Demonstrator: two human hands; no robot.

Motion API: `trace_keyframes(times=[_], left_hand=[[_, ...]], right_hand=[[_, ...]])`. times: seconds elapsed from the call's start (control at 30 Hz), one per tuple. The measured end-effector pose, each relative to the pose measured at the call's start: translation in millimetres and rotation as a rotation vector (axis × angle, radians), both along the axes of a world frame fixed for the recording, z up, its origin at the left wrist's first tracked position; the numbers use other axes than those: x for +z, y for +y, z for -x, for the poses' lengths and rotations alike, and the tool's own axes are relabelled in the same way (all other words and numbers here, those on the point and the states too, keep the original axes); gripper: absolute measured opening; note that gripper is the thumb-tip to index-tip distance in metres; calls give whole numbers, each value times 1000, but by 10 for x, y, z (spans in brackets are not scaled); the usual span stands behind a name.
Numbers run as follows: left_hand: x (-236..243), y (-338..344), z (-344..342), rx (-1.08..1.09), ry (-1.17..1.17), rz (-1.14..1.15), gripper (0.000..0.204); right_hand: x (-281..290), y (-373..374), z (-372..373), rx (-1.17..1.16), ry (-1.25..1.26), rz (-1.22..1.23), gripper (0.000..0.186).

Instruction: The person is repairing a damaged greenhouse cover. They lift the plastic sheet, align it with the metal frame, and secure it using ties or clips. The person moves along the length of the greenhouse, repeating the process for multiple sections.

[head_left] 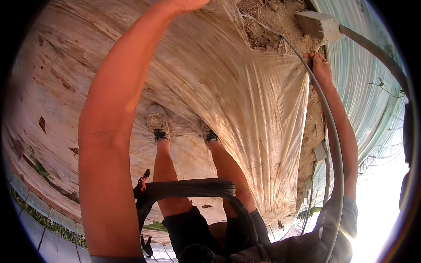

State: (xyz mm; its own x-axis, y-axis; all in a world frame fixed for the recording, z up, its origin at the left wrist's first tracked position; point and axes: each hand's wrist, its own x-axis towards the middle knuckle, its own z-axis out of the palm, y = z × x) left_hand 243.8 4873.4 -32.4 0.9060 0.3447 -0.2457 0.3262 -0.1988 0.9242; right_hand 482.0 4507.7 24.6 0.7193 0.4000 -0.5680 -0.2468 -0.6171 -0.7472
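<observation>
A thin, translucent plastic sheet (263,101) lies wrinkled over the soil and is drawn into taut folds on the right. My right hand (321,69), at the upper right, has its fingers closed on the sheet's pulled-up edge. Beside that hand passes a thin grey hose or rod (332,125), curving down in front of my right arm. My left hand (188,4) reaches to the top edge of the view, next to more folds of the sheet. Its fingers are out of sight, so any hold there is hidden.
A concrete block (316,25) with a dark pipe (372,49) stands above my right hand. Bare soil (267,33) shows past the sheet. A pale green plastic wall (366,83) rises at the right. My shoes (157,120) stand on the sheet; a black strap frame (188,188) hangs below.
</observation>
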Motion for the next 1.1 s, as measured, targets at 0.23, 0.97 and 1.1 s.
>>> trace_keyframes(times=[0.23,0.97,1.1], left_hand=[[-158,-318,-285,379,-266,524,29],[580,-1146,-1564,-129,140,-350,41],[764,-1227,-1283,-120,109,-212,41]], right_hand=[[-186,60,46,-378,127,-208,20],[17,583,162,-14,-35,-249,13],[45,646,193,179,-178,-161,17]])
